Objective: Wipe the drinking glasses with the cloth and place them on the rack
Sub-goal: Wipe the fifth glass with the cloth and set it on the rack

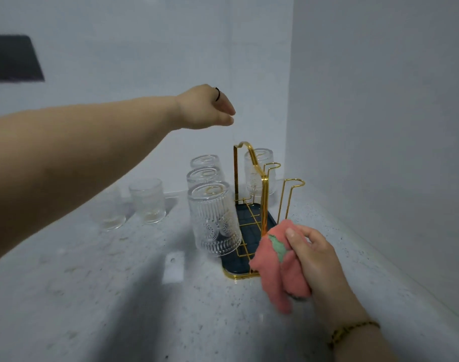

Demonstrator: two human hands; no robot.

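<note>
A gold wire rack (263,184) on a dark tray (236,262) stands near the wall corner. Several ribbed glasses hang upside down on its pegs: three in the left row, the nearest (214,218) largest in view, and one at the far right (259,171). Two pegs on the right side are bare. Two more glasses (148,199) (111,212) stand on the counter to the left. My left hand (207,108) hovers empty above the rack, fingers relaxed and pointing right. My right hand (311,257) grips a pink cloth (278,270) with a green patch, just right of the tray's front corner.
The speckled white counter (118,296) runs into a corner, with walls close behind and to the right of the rack. A small white tag (173,266) lies on the counter in front of the rack. A dark panel (13,58) sits on the back wall at upper left.
</note>
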